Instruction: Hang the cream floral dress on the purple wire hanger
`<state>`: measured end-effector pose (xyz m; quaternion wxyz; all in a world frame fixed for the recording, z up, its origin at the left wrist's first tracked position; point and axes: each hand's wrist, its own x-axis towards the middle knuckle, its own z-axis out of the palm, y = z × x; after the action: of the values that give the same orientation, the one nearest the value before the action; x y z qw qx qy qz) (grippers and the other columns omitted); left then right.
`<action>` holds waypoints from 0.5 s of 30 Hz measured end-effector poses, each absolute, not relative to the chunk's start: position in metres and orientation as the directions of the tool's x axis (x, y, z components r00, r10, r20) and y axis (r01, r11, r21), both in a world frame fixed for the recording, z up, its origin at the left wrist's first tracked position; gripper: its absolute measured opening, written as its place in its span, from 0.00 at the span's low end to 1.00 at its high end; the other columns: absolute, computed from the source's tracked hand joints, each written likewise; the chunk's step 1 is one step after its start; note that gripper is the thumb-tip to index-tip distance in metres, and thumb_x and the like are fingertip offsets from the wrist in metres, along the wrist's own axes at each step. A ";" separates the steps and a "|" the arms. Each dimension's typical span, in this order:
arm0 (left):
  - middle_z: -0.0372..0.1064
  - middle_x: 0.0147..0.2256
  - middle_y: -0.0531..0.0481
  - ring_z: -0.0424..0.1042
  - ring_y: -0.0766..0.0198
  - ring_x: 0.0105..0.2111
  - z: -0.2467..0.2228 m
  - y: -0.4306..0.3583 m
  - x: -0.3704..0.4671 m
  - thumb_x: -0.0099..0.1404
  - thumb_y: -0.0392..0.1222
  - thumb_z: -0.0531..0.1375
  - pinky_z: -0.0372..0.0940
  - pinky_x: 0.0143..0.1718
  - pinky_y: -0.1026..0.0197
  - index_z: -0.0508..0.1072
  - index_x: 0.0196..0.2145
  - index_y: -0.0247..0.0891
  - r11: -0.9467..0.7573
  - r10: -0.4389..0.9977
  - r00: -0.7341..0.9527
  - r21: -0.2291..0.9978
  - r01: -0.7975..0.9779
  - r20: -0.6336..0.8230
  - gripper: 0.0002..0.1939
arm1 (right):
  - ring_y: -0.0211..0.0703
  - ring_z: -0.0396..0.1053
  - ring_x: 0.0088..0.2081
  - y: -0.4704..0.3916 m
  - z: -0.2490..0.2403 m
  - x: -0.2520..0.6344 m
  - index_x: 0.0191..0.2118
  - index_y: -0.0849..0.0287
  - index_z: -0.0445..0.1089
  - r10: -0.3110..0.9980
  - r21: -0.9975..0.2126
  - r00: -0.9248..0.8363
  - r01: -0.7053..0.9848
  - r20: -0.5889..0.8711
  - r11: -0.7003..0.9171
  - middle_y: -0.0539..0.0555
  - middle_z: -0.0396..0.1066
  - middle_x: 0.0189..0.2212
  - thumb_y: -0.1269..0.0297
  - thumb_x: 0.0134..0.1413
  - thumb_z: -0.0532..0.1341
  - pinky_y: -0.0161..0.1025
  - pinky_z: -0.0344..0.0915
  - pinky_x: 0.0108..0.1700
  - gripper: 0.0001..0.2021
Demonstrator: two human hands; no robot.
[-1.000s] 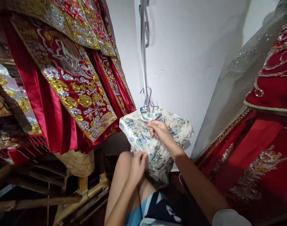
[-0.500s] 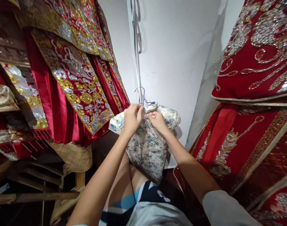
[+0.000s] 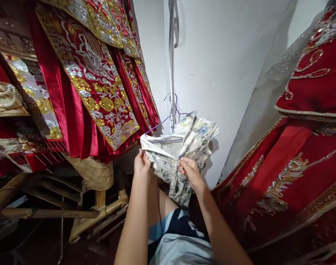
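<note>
A cream floral shirt (image 3: 195, 143) with blue and yellow print hangs in front of me on a thin purple wire hanger (image 3: 165, 120). Its front is partly open, and the hanger's bar shows inside the neckline. My left hand (image 3: 142, 162) pinches the shirt's edge at the left shoulder side. Lower on the front, my right hand (image 3: 188, 170) has its fingers closed on the cloth at the opening. The hanger's hook is up against a pale vertical metal rail (image 3: 171, 66). The shirt's lower part bunches above my legs.
Red garments with gold and silver embroidery (image 3: 104, 99) hang at the left. Beaded red garments (image 3: 303, 147) hang at the right, beside clear plastic (image 3: 256, 95). Bamboo furniture (image 3: 49, 213) stands at lower left. A white wall (image 3: 217, 48) is straight ahead.
My left hand has moved left and down, drawing the shirt's left side outward. My right hand has moved lower on the front. The neckline is now spread, exposing the hanger.
</note>
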<state>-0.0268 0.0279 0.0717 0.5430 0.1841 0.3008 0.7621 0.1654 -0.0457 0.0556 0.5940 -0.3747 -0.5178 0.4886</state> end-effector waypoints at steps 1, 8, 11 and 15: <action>0.67 0.24 0.52 0.71 0.67 0.29 0.058 0.023 -0.017 0.67 0.36 0.58 0.66 0.36 0.64 0.66 0.26 0.37 -0.215 0.936 -0.347 0.677 -0.703 -0.062 0.10 | 0.32 0.52 0.16 -0.047 0.052 0.168 0.23 0.58 0.66 0.970 -0.948 -0.007 -0.216 0.243 0.235 0.43 0.57 0.12 0.60 0.47 0.59 0.32 0.49 0.22 0.09; 0.68 0.22 0.56 0.65 0.71 0.23 0.003 -0.015 0.030 0.51 0.36 0.68 0.60 0.28 0.68 0.73 0.25 0.35 -0.110 0.962 -0.267 0.820 -0.562 -0.054 0.06 | 0.32 0.51 0.18 -0.053 0.048 0.199 0.23 0.56 0.63 0.976 -0.941 0.047 -0.260 0.212 0.217 0.42 0.55 0.13 0.58 0.49 0.60 0.32 0.50 0.23 0.10; 0.67 0.21 0.55 0.62 0.70 0.23 0.003 -0.031 0.035 0.45 0.33 0.70 0.57 0.27 0.67 0.72 0.22 0.34 -0.071 0.983 -0.180 0.847 -0.526 -0.030 0.09 | 0.32 0.50 0.17 -0.056 0.046 0.203 0.23 0.57 0.64 0.988 -0.977 -0.044 -0.159 0.149 0.140 0.43 0.55 0.12 0.57 0.51 0.60 0.32 0.47 0.21 0.11; 0.67 0.24 0.54 0.63 0.69 0.24 0.024 -0.048 0.036 0.48 0.46 0.73 0.58 0.28 0.67 0.73 0.28 0.34 -0.083 0.994 -0.101 0.825 -0.560 0.032 0.16 | 0.32 0.55 0.15 -0.056 0.038 0.205 0.22 0.60 0.69 0.969 -1.000 -0.247 -0.014 0.009 0.006 0.47 0.62 0.12 0.59 0.49 0.63 0.32 0.48 0.19 0.11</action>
<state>0.0362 -0.0476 0.0236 0.5874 0.3228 0.3367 0.6614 0.2048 -0.0558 0.0384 0.4391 -0.4288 -0.5570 0.5595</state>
